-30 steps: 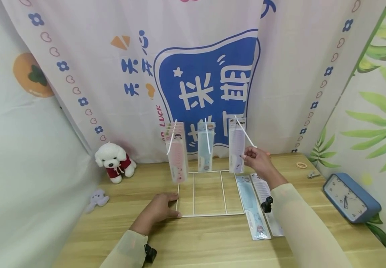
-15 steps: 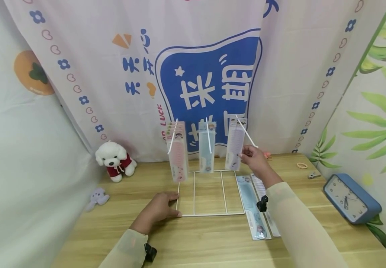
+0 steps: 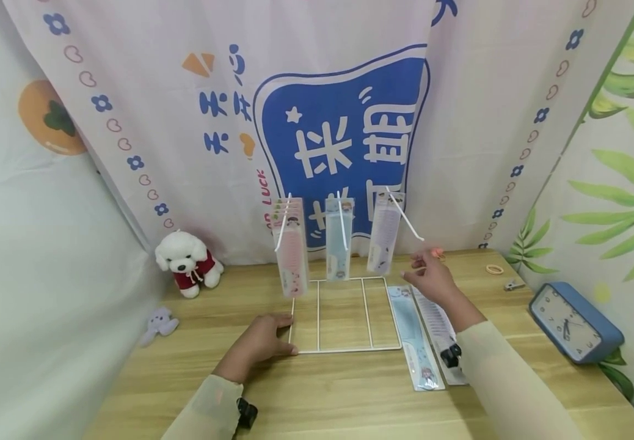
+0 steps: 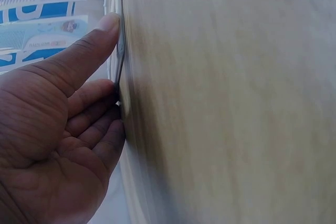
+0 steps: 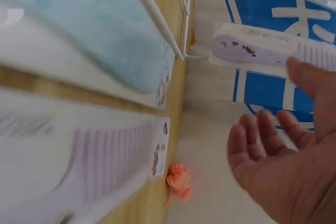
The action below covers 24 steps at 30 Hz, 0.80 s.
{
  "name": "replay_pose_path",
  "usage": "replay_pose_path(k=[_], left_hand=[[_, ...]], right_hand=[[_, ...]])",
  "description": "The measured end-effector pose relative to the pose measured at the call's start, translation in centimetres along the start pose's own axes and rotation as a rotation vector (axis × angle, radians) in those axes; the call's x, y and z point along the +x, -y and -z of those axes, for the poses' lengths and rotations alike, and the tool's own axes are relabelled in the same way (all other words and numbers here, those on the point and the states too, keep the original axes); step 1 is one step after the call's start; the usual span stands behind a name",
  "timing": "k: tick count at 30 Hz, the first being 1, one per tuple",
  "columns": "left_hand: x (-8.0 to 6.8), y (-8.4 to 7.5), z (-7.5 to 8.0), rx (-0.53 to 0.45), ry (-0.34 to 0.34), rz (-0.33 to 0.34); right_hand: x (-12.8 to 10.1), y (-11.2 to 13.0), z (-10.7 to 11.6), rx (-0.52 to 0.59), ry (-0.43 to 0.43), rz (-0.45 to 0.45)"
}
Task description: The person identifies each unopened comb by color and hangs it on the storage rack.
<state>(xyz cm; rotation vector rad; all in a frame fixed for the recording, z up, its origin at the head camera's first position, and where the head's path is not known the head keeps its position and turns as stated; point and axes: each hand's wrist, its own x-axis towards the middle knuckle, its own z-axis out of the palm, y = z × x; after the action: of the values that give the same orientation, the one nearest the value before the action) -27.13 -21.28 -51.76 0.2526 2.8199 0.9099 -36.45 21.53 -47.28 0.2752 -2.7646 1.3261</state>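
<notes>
My left hand (image 3: 262, 339) grips the near left corner of a white wire display rack (image 3: 350, 351), thumb and fingers at the wire in the left wrist view. My right hand (image 3: 432, 278) hovers just right of a packaged purple comb (image 3: 385, 235), fingers loosely bent, holding nothing. That comb hangs slightly tilted from the rack's right hook. A packaged blue comb (image 3: 339, 238) hangs on the middle hook, and several packaged pink combs (image 3: 292, 260) on the left one. Beside the rack lie another blue comb (image 3: 417, 342) and a purple comb (image 3: 438, 324), both packaged.
At the back left sit a white plush dog (image 3: 185, 263) and a small lilac toy (image 3: 159, 324). To the right are a blue alarm clock (image 3: 575, 324), a ring (image 3: 495, 269), a small clip (image 3: 513, 285) and an orange item (image 5: 179, 181). A printed curtain (image 3: 339, 134) hangs behind.
My right hand has let go of the purple comb on the right hook and moved right and slightly down. The comb now hangs tilted, its lower end shifted left. My left hand stays put.
</notes>
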Motion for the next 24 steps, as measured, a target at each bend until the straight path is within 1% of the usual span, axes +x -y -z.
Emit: replay_pose_path(k=[2, 5, 7, 9, 12, 14, 18, 24], left_hand=[[0.0, -0.1, 0.1, 0.001, 0.002, 0.002], [-0.1, -0.1, 0.2, 0.004, 0.001, 0.004], [-0.1, -0.1, 0.2, 0.007, -0.002, 0.002], [-0.1, -0.1, 0.3, 0.01, -0.006, -0.002], [-0.1, 0.0, 0.3, 0.013, -0.007, -0.013], [0.0, -0.1, 0.3, 0.016, -0.009, -0.016], [0.0, -0.1, 0.3, 0.018, -0.011, -0.022], [0.0, 0.0, 0.1, 0.014, -0.006, -0.027]], right_hand=[[-1.8, -0.3, 0.4, -0.106, -0.006, -0.008], [-4.6, -1.0, 0.6, -0.244, 0.005, -0.05], [-6.3, -1.4, 0.7, -0.315, 0.026, -0.102], [-7.7, -1.6, 0.7, -0.369, 0.064, -0.175], [-9.2, -2.1, 0.6, -0.424, 0.116, -0.26], [-9.7, -2.4, 0.5, -0.452, 0.147, -0.294], [-10.3, -3.1, 0.9, -0.483, 0.181, -0.316], [-10.9, -3.7, 1.9, -0.471, 0.199, -0.372]])
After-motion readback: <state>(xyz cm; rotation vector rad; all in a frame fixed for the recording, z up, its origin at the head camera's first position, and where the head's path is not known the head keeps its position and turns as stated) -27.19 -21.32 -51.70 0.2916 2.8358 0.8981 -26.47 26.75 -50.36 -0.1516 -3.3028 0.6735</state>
